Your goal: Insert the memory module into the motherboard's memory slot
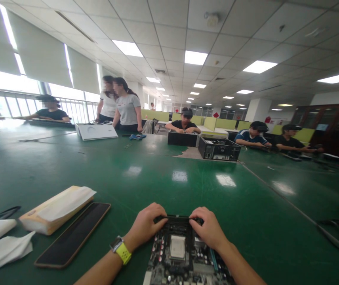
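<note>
The circuit board (199, 270) lies on the desk (113, 170), its processor (177, 247) in place and uncovered. The left hand (148, 222) and right hand (206, 226) pinch its dark far edge; whether anything there is fully seated cannot be told. Beyond stands a computer case (221, 151).

cubicle partitions (227, 123), ceiling light panels (196, 57) and window blinds (40, 49) mark this an office.

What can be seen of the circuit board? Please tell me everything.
The circuit board is dark, crowded with small parts, a pale, square, metal-looking plate and a blue strip on the right. Its near end is outside the picture. The left hand and right hand grip its far edge. Whether it lies flat on the green table is unclear.
</note>
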Motion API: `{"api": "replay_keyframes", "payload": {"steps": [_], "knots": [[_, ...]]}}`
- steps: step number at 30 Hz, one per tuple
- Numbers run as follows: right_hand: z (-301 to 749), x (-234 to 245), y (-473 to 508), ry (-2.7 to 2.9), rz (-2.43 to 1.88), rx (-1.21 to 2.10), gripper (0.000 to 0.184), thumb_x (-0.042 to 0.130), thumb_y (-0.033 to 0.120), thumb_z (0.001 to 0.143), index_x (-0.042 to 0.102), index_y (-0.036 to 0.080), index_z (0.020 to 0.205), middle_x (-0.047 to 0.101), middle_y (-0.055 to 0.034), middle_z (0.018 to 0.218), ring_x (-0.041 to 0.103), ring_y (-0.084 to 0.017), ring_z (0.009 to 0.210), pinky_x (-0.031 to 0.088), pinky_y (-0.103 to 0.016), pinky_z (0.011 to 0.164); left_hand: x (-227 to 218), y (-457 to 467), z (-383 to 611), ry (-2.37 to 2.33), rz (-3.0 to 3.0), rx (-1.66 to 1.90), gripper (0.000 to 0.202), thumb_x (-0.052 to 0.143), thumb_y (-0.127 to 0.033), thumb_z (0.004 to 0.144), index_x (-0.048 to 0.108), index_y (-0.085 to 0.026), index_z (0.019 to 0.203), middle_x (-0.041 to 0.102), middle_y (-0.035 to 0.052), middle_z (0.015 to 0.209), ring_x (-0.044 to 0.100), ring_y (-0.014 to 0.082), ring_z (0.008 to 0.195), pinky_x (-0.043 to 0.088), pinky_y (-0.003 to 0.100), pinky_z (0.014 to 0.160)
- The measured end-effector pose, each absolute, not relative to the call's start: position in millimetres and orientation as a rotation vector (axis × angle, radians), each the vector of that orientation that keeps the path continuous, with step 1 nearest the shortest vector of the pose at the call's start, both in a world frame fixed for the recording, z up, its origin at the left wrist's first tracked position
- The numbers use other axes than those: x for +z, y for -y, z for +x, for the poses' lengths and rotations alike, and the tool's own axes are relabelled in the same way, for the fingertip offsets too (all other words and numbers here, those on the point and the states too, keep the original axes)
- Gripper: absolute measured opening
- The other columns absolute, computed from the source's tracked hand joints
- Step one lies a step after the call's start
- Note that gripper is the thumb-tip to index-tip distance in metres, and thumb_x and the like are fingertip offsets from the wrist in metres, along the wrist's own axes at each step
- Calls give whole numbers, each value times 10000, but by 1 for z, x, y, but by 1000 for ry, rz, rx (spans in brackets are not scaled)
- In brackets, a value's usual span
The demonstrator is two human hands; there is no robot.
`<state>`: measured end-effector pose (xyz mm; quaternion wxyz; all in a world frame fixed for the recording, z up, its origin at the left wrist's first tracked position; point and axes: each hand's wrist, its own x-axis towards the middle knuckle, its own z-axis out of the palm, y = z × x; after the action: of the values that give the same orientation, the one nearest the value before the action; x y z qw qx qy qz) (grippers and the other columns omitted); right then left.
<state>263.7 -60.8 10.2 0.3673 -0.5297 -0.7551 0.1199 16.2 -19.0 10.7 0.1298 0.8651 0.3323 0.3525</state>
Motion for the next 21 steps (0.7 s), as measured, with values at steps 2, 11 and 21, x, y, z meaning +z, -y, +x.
{"api": "replay_keyframes", "payload": {"steps": [2, 11, 21], "knots": [[263, 11, 61, 1945, -1373, 311, 105, 574, 207, 773, 677, 209, 752, 669, -22, 798, 569, -187, 823, 420, -302, 781, 11, 19, 16, -968, 2512, 1011, 55, 600, -196, 822, 650, -200, 798, 653, 23, 826, 576, 176, 822, 469, 283, 764], [264, 9, 60, 1936, -1385, 307, 99, 578, 230, 775, 672, 212, 752, 668, -23, 800, 572, -191, 824, 423, -305, 777, 14, 20, 17, -965, 2497, 1023, 88, 582, -220, 835, 660, -196, 800, 657, 32, 829, 573, 177, 814, 480, 292, 763], [264, 9, 60, 1933, -1395, 287, 97, 586, 229, 772, 666, 209, 721, 667, -17, 778, 574, -183, 810, 418, -293, 769, 11, 19, 17, -935, 2510, 1042, 103, 580, -209, 843, 682, -210, 845, 680, 32, 874, 591, 178, 855, 486, 298, 796]]}}
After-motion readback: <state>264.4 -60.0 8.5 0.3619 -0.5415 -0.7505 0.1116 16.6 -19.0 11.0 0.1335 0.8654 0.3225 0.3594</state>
